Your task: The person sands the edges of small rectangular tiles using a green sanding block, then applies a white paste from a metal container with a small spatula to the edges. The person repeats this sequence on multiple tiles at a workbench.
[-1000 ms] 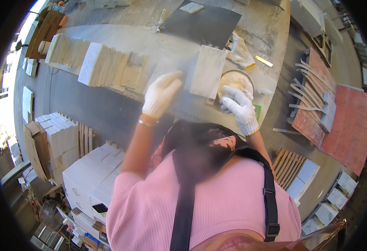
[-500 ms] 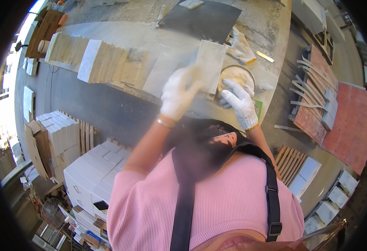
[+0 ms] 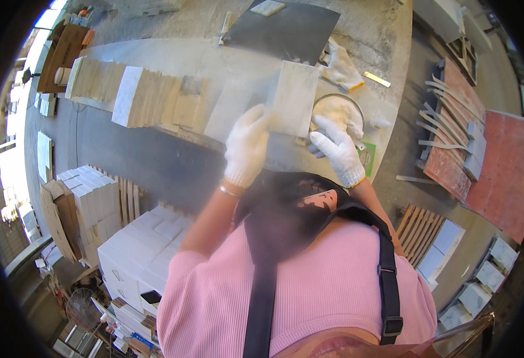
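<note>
My left hand (image 3: 247, 148), in a white knitted glove, is just left of a pale rectangular tile (image 3: 296, 97) lying on the dusty workbench (image 3: 199, 52). Its fingers stretch forward, slightly blurred by motion, and I see nothing in them. My right hand (image 3: 337, 151), gloved the same way, hovers at the near edge of a round pan (image 3: 363, 106) with a cream-coloured, cloth-like bundle (image 3: 335, 111) in it. The right fingers are apart and hold nothing visible. Another pale tile (image 3: 225, 114) lies left of the first one.
A row of stacked tiles (image 3: 148, 98) runs along the bench's near left edge. Farther off lie a dark sheet (image 3: 283, 30), a spare glove (image 3: 340, 67) and a yellow strip (image 3: 377, 79). A green card (image 3: 366, 158) sits near the right edge. White boxes (image 3: 133, 253) stand at left.
My left hand has drawn back a little toward me and left, its fingers straighter. My right hand has shifted slightly left. The whole view has tilted a little.
</note>
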Tool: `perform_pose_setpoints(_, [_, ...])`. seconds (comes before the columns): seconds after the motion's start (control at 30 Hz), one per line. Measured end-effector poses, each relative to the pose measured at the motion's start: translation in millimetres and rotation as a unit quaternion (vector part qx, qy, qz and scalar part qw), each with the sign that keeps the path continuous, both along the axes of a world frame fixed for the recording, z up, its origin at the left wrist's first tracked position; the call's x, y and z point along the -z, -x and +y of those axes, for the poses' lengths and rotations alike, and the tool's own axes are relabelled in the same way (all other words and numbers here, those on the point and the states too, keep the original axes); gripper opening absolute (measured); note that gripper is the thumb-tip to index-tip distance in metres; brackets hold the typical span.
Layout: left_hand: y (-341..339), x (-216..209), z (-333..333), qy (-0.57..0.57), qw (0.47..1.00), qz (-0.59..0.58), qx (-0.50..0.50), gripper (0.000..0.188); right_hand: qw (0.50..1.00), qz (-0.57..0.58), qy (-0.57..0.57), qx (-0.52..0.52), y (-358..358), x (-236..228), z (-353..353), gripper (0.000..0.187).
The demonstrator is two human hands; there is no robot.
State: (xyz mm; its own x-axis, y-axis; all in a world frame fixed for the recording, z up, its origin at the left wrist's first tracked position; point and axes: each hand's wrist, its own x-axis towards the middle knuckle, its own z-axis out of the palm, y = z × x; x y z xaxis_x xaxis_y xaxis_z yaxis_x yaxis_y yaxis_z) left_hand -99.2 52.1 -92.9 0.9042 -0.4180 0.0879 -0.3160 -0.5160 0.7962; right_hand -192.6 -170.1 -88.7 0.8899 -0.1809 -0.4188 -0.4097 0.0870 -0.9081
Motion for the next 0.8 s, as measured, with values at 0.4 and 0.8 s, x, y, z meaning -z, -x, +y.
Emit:
perform_pose_setpoints(0.4, [16, -25, -8, 0.077, 0.996, 0.031, 0.032, 0.038, 0.999, -0.022, -0.013, 0.046, 2, -6, -26, 0.031])
perform_pose_setpoints(0.8, [-18, -49, -13, 0.291, 0.805, 0.511, 0.079, 0.047, 0.993, -0.069, -0.092, -0.022, 5, -53, -55, 0.05])
